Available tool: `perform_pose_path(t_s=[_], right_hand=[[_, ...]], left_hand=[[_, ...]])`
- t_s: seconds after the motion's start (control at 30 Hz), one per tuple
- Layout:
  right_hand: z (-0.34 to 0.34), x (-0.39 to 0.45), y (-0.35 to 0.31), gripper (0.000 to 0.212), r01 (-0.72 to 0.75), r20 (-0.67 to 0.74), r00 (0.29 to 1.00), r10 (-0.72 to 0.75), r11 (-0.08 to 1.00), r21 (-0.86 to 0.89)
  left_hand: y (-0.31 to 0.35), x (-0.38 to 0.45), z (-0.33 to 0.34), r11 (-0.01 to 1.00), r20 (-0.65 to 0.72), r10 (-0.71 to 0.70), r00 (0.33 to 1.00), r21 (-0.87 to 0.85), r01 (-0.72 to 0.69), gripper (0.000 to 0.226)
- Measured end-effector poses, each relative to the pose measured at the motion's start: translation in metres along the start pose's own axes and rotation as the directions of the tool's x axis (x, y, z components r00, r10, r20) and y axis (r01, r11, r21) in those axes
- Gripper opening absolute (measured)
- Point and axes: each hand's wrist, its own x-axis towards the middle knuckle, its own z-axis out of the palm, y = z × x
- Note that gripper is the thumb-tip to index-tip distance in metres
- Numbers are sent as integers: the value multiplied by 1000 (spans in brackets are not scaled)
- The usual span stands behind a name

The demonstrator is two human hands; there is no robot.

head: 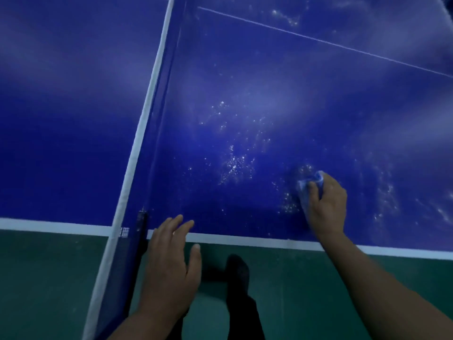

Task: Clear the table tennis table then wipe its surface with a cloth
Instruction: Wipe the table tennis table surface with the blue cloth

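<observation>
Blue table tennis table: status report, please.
Right hand grips blue cloth on blue table tennis table. Left hand open at edge. White specks remain.

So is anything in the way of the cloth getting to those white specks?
Nothing visible. The right hand holds the cloth on the table, and the white specks lie just left of it on bare surface.

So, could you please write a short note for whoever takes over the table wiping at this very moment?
Right hand grips the blue cloth and presses it on the table, right of the net.
Left hand is open, fingers over the near edge, holding nothing.
Done: nothing else lies on the visible surface.
Left: white specks remain in patches beside and beyond the cloth; wipe those. The half left of the net looks hazy, so check it too.
</observation>
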Motion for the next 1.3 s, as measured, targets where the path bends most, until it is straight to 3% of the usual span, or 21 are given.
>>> perform_pose_path(t_s=[0.13, 0.23, 0.33, 0.43, 0.5, 0.57, 0.67, 0.77, 0.83, 0.87, 0.93, 0.97, 1.0, 1.03, 1.13, 1.2, 1.27, 1.3], right_hand=[[29, 50, 19, 58, -16, 81, 996, 39, 963, -271], [56, 34, -8, 69, 27, 111, 994, 4, 960, -278], [91, -24, -66, 68, 191, 189, 971, -148, 953, -235], [119, -89, -115, 66, 528, 380, 809, -448, 839, -134], [118, -81, -113, 65, 646, 454, 707, -542, 756, -103], [103, -48, -83, 64, 594, 417, 762, -495, 791, -145], [76, 9, -38, 68, 274, 253, 945, -209, 926, -259], [88, 20, -61, 70, 81, 155, 987, -41, 962, -261], [112, 3, -107, 69, 173, 177, 975, -133, 958, -228], [122, -11, -129, 69, 300, 233, 940, -251, 932, -206], [133, -44, -152, 68, 608, 369, 765, -528, 781, -145], [133, -51, -151, 67, 713, 428, 664, -613, 692, -113], [129, -47, -144, 66, 760, 455, 608, -651, 642, -96], [125, -33, -134, 65, 760, 450, 609, -653, 642, -97], [111, 37, -114, 67, 586, 329, 798, -506, 779, -224], [117, 79, -132, 66, 452, 296, 875, -382, 866, -216], [133, 85, -167, 65, 484, 293, 857, -423, 857, -178], [140, 75, -184, 64, 575, 319, 797, -513, 805, -143]], left_hand=[[-13, 5, 26, 991, -114, -77, 990, 98, 89, 49], [-24, -2, 42, 977, -228, -138, 964, 130, 171, 51], [-29, -13, 52, 955, -302, -194, 933, 161, 250, 58], [-33, -22, 57, 933, -363, -189, 913, 223, 282, 60], [-35, -25, 59, 919, -377, -212, 902, 238, 316, 62], [-40, -28, 60, 909, -387, -235, 892, 237, 342, 62], [-45, -28, 60, 907, -399, -246, 883, 227, 356, 62], [-49, -27, 60, 903, -391, -251, 885, 235, 360, 62], [-49, -27, 58, 897, -393, -260, 882, 240, 371, 64], [-48, -27, 57, 891, -398, -266, 878, 247, 382, 65], [-47, -29, 57, 881, -408, -273, 871, 257, 396, 66], [-47, -31, 58, 878, -415, -278, 866, 255, 404, 66], [-46, -33, 59, 874, -424, -286, 859, 252, 415, 66], [-45, -35, 60, 867, -433, -295, 852, 254, 429, 66], [-43, -38, 66, 850, -431, -310, 848, 275, 450, 66], [-43, -39, 66, 843, -416, -336, 845, 268, 466, 67], [-43, -38, 65, 839, -409, -349, 843, 265, 476, 67], [-43, -38, 65, 837, -413, -349, 841, 266, 478, 67]])
